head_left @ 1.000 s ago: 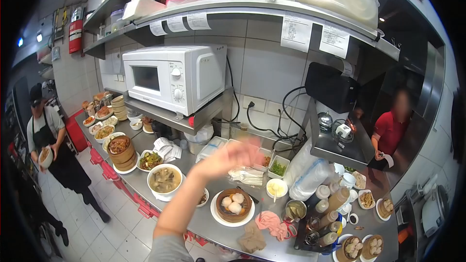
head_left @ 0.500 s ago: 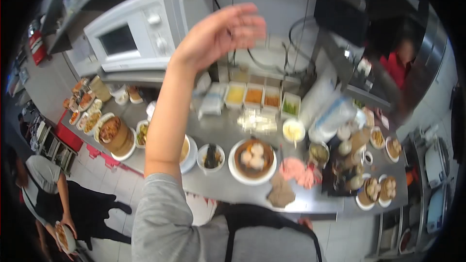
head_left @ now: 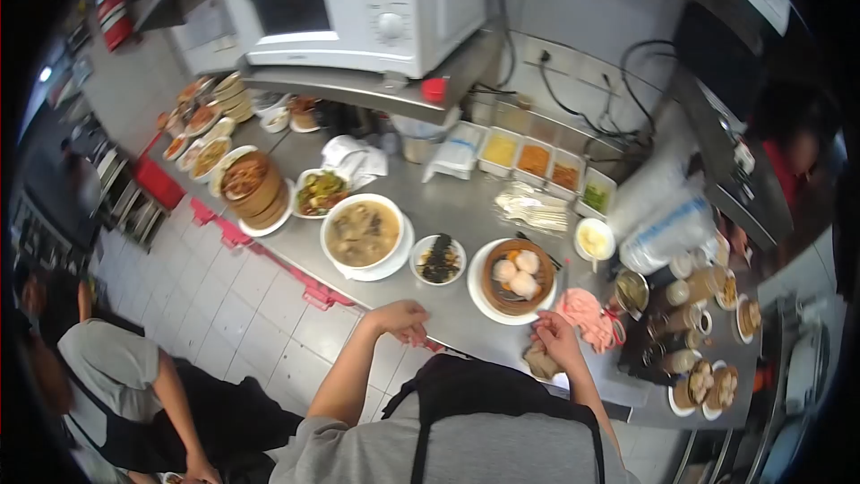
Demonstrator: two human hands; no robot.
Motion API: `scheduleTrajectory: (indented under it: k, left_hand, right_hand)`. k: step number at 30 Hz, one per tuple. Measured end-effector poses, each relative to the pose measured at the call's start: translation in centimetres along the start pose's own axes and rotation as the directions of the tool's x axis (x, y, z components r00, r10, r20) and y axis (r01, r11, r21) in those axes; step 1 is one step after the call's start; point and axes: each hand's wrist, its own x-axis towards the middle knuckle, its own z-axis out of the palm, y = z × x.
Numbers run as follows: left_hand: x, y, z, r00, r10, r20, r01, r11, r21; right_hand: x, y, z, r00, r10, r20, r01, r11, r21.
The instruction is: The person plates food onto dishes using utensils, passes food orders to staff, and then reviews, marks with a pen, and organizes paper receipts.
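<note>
My left hand (head_left: 400, 320) hovers at the front edge of the steel counter, fingers loosely bent and apart, with nothing in it. Close by on the counter is a small white bowl (head_left: 438, 259) topped with dark shredded seaweed. My right hand (head_left: 555, 339) is at the lower right of a white plate (head_left: 478, 294), its fingers drawn together; whether they touch the rim or pinch something I cannot tell. On that plate sits a round bamboo steamer (head_left: 511, 306) holding several pale dumplings (head_left: 523, 284). A brown cloth (head_left: 540, 361) lies under my right hand, with a pink cloth (head_left: 587, 315) beside it.
A large soup bowl (head_left: 363, 231), a salad bowl (head_left: 321, 192) and stacked steamers (head_left: 255, 193) line the left. Behind are topping containers (head_left: 534, 159) and wrapped utensils (head_left: 533, 207). Bottles (head_left: 676, 318) crowd the right. A microwave (head_left: 358, 9) overhangs the counter. A co-worker (head_left: 125, 367) bends at left.
My left arm has come down from its raised position before the microwave to the counter's front edge. My right hand has moved up beside the steamer plate. The view has shifted.
</note>
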Motion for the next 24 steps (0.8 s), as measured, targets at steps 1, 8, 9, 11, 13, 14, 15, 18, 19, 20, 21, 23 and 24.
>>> scheduleTrajectory:
  k: [1, 8, 9, 11, 13, 14, 15, 18, 19, 20, 21, 23, 24]
  left_hand:
    - [-0.4, -0.9, -0.5, 0.992, 0.024, -0.122, -0.036, 0.995, -0.096]
    - [-3.8, -5.5, -5.7, 0.8, -0.074, -0.595, -0.292, 0.819, -0.494]
    - [-3.8, -6.6, -6.9, 0.756, -0.082, -0.65, -0.362, 0.774, -0.519]
    - [-3.3, -7.6, -9.1, 0.732, -0.061, -0.679, -0.431, 0.729, -0.531]
    - [-3.3, -7.7, -11.0, 0.722, -0.041, -0.69, -0.395, 0.795, -0.46]
    - [-3.3, -7.9, -11.8, 0.683, -0.051, -0.729, -0.389, 0.819, -0.422]
    - [-3.1, -7.9, -12.5, 0.646, -0.055, -0.761, -0.376, 0.844, -0.381]
    - [-2.7, -7.9, -14.6, 0.652, -0.023, -0.758, -0.304, 0.907, -0.29]
    - [-2.4, -8.2, -15.3, 0.676, 0.003, -0.737, -0.279, 0.927, -0.252]
    - [-2.2, -8.4, -15.6, 0.681, 0.06, -0.73, -0.335, 0.912, -0.237]
    - [-2.1, -9.0, -15.6, 0.69, 0.122, -0.714, -0.386, 0.896, -0.221]
    - [-0.9, -10.9, -16.2, 0.608, 0.233, -0.759, -0.42, 0.906, -0.058]
    - [-2.5, -9.5, -15.3, 0.665, 0.197, -0.72, -0.403, 0.907, -0.124]
  right_hand:
    - [0.4, 1.2, 0.4, 0.998, -0.056, -0.02, 0.054, 0.993, -0.101]
    - [-0.2, 2.8, 1.0, 0.938, -0.291, -0.189, 0.209, 0.909, -0.361]
    - [-0.4, 2.6, 1.0, 0.931, -0.31, -0.195, 0.217, 0.896, -0.387]
    - [-0.3, 3.0, 1.5, 0.905, -0.357, -0.232, 0.249, 0.885, -0.394]
    - [-0.2, 3.4, 2.0, 0.894, -0.362, -0.263, 0.236, 0.881, -0.411]
    - [-0.2, 4.0, 2.0, 0.886, -0.359, -0.293, 0.227, 0.887, -0.401]
    - [-0.2, 3.8, 2.3, 0.875, -0.352, -0.332, 0.212, 0.895, -0.391]
    - [-0.4, 3.7, 2.5, 0.841, -0.417, -0.344, 0.206, 0.836, -0.509]
    - [-0.4, 3.9, 2.5, 0.826, -0.428, -0.367, 0.188, 0.823, -0.537]
    - [-0.4, 3.6, 2.7, 0.787, -0.515, -0.339, 0.221, 0.749, -0.625]
    - [-0.4, 3.1, 3.1, 0.745, -0.59, -0.311, 0.233, 0.667, -0.707]
    - [-1.2, 2.2, 3.8, 0.726, -0.599, -0.339, 0.167, 0.631, -0.758]
    - [-1.5, 1.0, 4.4, 0.663, -0.674, -0.327, 0.194, 0.576, -0.794]
